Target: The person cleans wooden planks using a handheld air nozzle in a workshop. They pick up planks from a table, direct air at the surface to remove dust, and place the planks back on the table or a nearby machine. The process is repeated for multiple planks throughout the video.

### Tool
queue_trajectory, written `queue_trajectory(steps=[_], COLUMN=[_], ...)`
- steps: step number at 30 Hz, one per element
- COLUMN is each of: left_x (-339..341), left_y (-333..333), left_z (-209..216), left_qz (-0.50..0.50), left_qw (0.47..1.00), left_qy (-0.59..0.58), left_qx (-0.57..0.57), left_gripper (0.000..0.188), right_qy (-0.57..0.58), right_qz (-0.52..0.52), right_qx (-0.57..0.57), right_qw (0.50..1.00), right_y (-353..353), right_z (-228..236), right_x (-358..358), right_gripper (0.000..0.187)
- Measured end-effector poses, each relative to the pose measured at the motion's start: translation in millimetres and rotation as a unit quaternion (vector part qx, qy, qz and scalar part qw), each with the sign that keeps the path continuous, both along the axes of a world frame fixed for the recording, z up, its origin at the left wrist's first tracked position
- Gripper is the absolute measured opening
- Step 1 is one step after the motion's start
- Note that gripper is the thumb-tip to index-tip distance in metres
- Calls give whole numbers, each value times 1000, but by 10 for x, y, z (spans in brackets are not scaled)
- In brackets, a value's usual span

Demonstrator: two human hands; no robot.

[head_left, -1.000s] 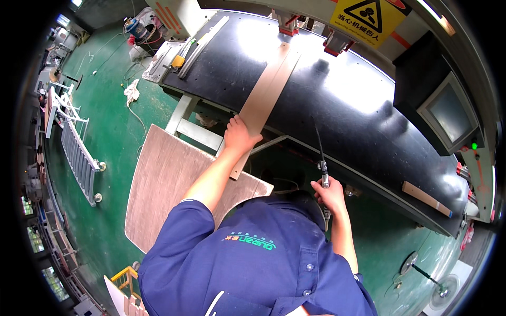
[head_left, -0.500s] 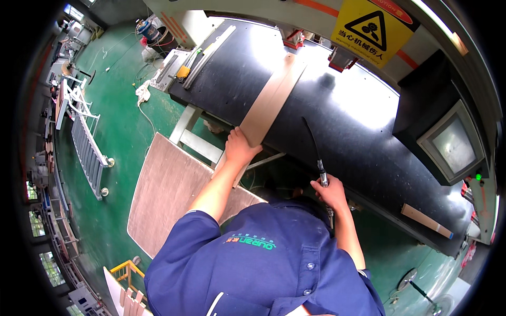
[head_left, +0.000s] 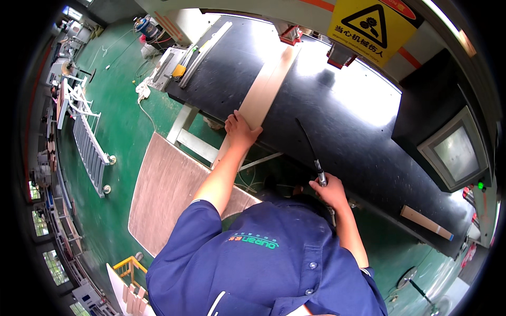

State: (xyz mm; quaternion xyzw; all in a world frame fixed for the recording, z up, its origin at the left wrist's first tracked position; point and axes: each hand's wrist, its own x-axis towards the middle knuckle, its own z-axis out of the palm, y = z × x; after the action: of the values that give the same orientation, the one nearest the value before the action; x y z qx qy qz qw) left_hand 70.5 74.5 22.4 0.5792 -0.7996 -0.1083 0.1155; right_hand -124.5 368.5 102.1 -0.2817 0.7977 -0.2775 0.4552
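Observation:
A long, light-brown wooden board (head_left: 266,84) lies across the black machine table, its far end close to the red-edged fittings under the machine beam. My left hand (head_left: 241,130) grips the board near its near end, with the thumb at the right edge and the fingers over the left. That end sticks out past the table edge, partly hidden by my forearm. In my right hand (head_left: 331,190) is an air blow gun (head_left: 321,175) with a thin, curved black nozzle (head_left: 307,136), closed around its handle. The nozzle points away over the table's near edge.
The black table (head_left: 342,142) carries a short wooden strip (head_left: 426,223) at right and metal rails (head_left: 205,55) at far left. A monitor (head_left: 456,150) overhangs the right side; a yellow warning sign (head_left: 374,29) hangs above. A brown panel (head_left: 168,195) stands left of me.
My left hand and the board have slid slightly farther away, bringing the board's far end nearer the machine beam. The right hand still holds the blow gun, almost unmoved.

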Motion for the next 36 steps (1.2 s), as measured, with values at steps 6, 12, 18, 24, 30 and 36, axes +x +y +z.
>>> queue_trajectory(steps=[6,12,18,24,30,36], left_x=[-221,-432,-595,-585,-573,-511], left_y=[-305,-459,-576,-620,-644,-731], left_z=[-141,-226,-118,-168,-117,-139], left_qz=[-19,-36,-42,-57,-76,-79], left_qw=[999,991,992,987,988,991], left_qy=[-13,-26,-36,-46,-39,-8], left_qx=[-38,-125,-111,-140,-127,-108], left_gripper=[110,105,101,99,92,97], right_qy=[0,0,-13,-6,2,2], right_qz=[-26,-41,-57,-53,-44,-33], right_qx=[2,20,28,34,34,36], right_qw=[1000,999,998,998,998,999], right_y=[79,159,180,182,166,155], right_z=[-32,-95,-29,-67,-63,-93], right_x=[-57,-89,-174,-282,-349,-376], right_gripper=[32,35,35,35,35,35])
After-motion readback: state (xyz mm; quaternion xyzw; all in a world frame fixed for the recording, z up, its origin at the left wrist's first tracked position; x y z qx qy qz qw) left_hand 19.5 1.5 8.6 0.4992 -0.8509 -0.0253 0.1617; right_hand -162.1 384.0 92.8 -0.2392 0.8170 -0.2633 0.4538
